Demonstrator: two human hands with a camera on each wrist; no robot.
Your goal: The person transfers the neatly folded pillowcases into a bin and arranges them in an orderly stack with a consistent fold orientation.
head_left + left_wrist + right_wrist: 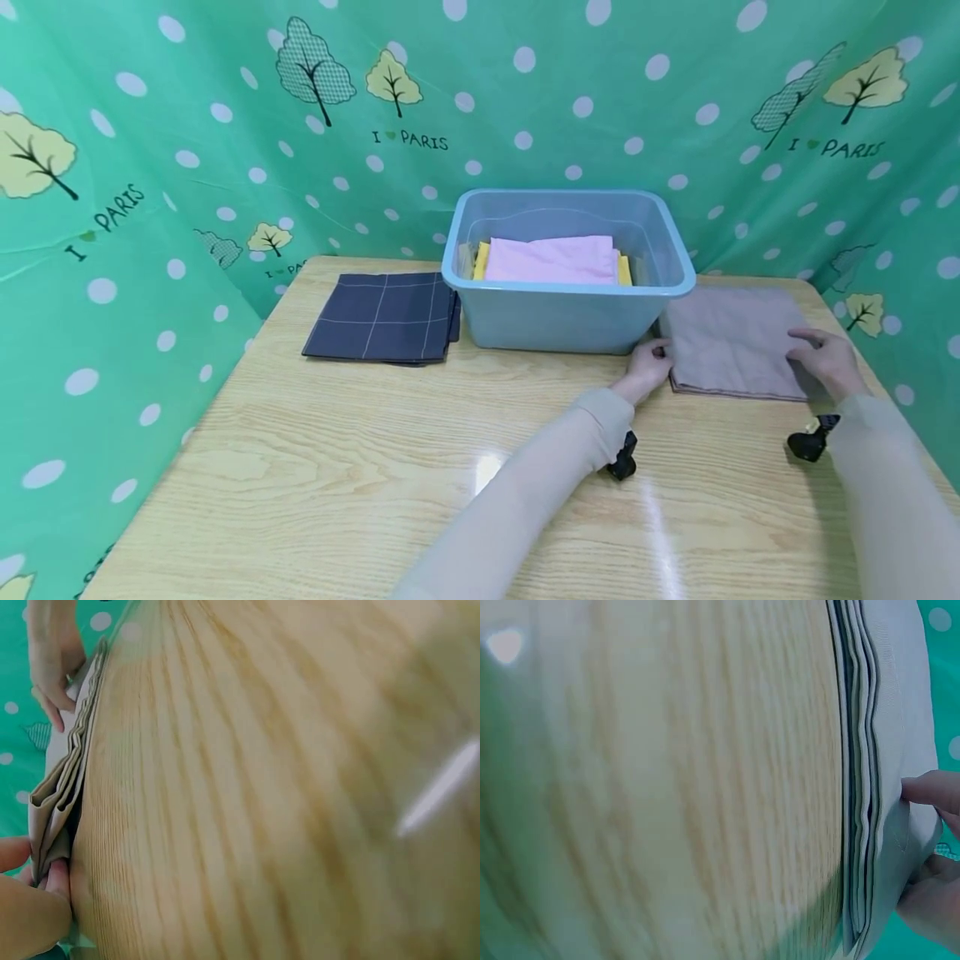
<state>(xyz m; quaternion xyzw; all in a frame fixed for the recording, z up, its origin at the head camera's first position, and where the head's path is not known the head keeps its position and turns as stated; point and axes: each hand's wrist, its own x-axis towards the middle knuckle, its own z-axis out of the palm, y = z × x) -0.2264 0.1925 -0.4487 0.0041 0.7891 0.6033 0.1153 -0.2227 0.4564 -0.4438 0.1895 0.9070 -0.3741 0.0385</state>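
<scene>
Both hands on folded grey cloth [738, 342]
Left hand [649, 363] pinches its near-left corner; right hand [828, 357] grips the right edge, fingertips partly hidden.
</scene>
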